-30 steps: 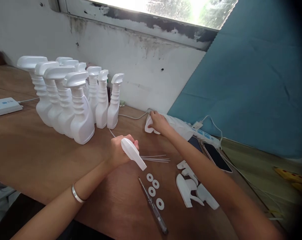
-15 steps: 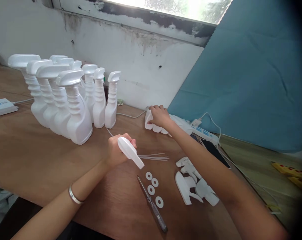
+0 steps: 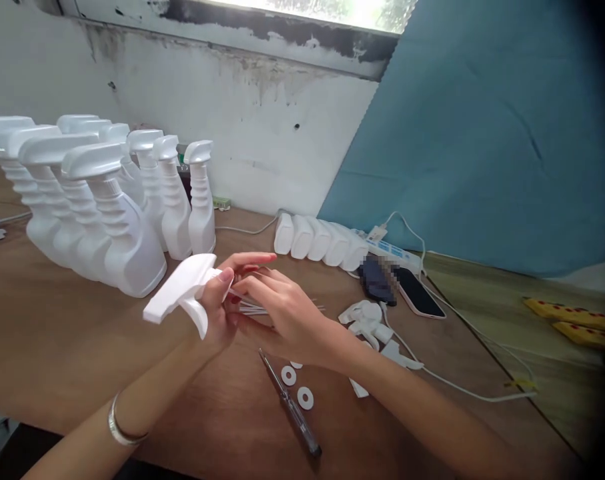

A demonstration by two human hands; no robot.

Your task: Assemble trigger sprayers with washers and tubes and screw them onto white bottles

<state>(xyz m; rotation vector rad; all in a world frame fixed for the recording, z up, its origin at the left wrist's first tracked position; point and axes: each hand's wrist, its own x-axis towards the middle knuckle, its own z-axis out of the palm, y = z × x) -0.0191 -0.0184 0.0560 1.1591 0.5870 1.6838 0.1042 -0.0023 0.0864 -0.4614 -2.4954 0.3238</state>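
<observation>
My left hand [image 3: 221, 319] is closed around a white trigger spray head [image 3: 182, 283], its nozzle pointing left and its lever hanging down. My right hand [image 3: 289, 317] meets the left at the neck end of the spray head, fingers bent inward. Whatever its fingertips pinch is hidden between the hands. Thin pale tubes [image 3: 255, 310] show behind the hands on the table. Closer to me lie white ring washers [image 3: 300, 398], partly covered by my right wrist, and a clear-handled screwdriver [image 3: 295, 415]. More loose spray heads [image 3: 365, 320] lie right of my right hand, partly behind the forearm.
Several assembled white spray bottles [image 3: 137, 250] stand at the left. A row of white bottles [image 3: 319, 239] lies on its side by the wall. Farther right are a power strip [image 3: 395, 252], a phone [image 3: 419, 293], a dark blurred item [image 3: 375, 280] and a white cable [image 3: 447, 380].
My right hand has left the lying bottles and come to my left hand. The spray head has turned to point left and moved slightly left. The view has shifted right.
</observation>
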